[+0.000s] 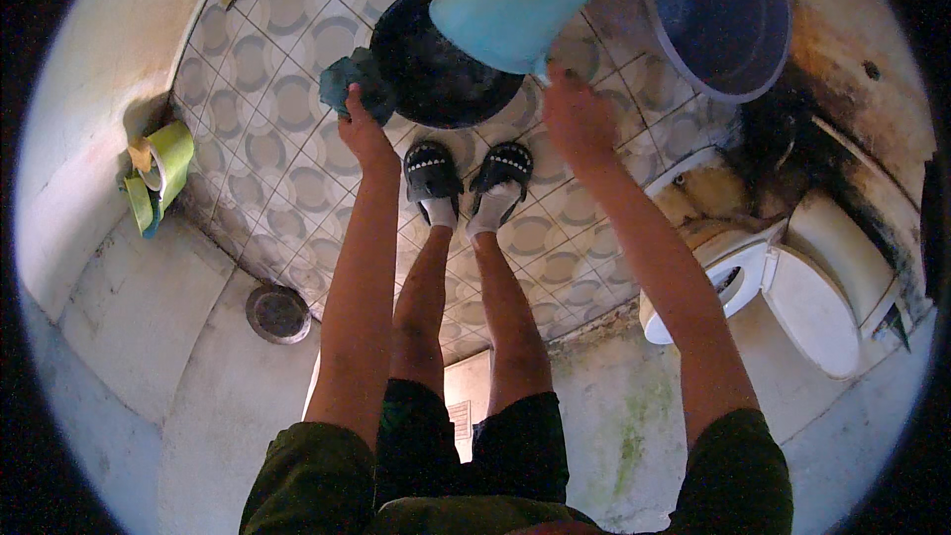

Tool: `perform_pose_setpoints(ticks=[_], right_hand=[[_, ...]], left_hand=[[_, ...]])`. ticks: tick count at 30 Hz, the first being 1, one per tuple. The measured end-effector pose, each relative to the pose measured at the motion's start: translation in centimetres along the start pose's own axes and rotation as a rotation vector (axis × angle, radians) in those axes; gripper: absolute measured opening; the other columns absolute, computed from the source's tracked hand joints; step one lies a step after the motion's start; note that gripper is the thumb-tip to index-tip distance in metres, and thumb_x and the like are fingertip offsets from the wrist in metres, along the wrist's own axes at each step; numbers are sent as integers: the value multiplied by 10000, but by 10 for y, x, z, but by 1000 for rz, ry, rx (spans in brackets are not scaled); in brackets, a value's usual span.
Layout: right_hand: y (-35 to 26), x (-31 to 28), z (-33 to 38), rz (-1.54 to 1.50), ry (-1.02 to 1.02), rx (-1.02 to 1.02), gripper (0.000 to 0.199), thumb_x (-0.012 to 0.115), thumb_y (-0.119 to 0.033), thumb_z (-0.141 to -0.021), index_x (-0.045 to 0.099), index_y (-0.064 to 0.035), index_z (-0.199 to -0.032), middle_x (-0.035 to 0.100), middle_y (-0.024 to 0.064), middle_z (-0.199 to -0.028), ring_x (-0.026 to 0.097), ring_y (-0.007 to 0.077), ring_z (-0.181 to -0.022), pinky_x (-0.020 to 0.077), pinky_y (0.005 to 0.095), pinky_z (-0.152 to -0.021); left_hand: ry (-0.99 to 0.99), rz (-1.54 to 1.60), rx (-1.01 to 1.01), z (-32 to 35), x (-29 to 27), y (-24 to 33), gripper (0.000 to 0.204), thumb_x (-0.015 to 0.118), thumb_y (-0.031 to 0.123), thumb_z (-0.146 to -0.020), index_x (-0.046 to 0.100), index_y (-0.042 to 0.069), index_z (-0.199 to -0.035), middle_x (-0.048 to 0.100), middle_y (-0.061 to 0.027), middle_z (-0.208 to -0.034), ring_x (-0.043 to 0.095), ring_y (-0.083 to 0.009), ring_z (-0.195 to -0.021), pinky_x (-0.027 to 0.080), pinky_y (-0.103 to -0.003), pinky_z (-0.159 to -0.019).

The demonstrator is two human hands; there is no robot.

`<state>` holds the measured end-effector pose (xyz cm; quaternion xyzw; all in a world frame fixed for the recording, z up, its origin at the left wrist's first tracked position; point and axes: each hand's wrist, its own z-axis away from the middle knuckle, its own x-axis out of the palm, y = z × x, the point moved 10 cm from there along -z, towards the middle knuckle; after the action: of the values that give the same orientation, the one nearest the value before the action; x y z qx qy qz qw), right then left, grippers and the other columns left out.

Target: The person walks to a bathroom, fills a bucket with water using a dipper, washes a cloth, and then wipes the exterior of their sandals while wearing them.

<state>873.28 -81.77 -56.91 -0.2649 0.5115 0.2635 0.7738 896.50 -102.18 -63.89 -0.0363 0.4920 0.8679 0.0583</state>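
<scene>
My right hand (577, 119) is closed on the handle of a light blue water dipper (515, 5). The dipper is tilted over a round black basin (436, 84) on the tiled floor and hides part of it; whether water runs from it I cannot tell. In my left hand (367, 134) is a crumpled dark teal cloth (345, 81), gripped at the basin's left rim. What lies inside the dark basin is hard to make out.
A large bluish-purple tub (768, 69) stands at the far right. Beside my right arm is a white toilet (684, 312) with its lid raised. A yellow-green holder (173, 163) hangs on the left wall. A round drain cover (278, 314) lies near the lower left. My sandalled feet are just below the basin.
</scene>
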Motion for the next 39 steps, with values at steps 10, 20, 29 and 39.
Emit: perform_pose_setpoints(ticks=[10,20,29,39], right_hand=[[230,-24,-66,-46,23,533,379,470,-256,-817,355,-16,-1087,565,291,-972,546,439,-906,439,516,-750],[265,103,-128,-997,-339,537,310,488,-290,-832,492,-42,-1018,610,134,-869,605,248,-727,490,353,-628],[200,-35,1,-1742,75,771,294,519,-234,-859,480,-128,-1131,441,-35,-604,322,16,-426,228,138,-331],[84,-95,109,-1786,13,722,431,595,-134,-779,449,-136,-1185,439,-37,-601,355,10,-444,234,147,-322]], left_hand=[[149,116,-143,-51,-73,-24,488,446,431,-846,478,86,-1189,574,-105,-1075,574,-230,-940,461,-345,-811],[95,-108,-171,-77,-110,-73,448,454,352,-854,486,38,-1171,569,-95,-1068,578,-239,-913,465,-365,-793],[100,-285,-156,-99,-166,-85,480,514,277,-790,423,-44,-1137,504,-176,-1102,538,-253,-917,445,-351,-778],[-21,-230,-39,-56,-98,-38,520,526,57,-771,299,93,-1237,460,-145,-1140,528,-240,-949,447,-332,-798]])
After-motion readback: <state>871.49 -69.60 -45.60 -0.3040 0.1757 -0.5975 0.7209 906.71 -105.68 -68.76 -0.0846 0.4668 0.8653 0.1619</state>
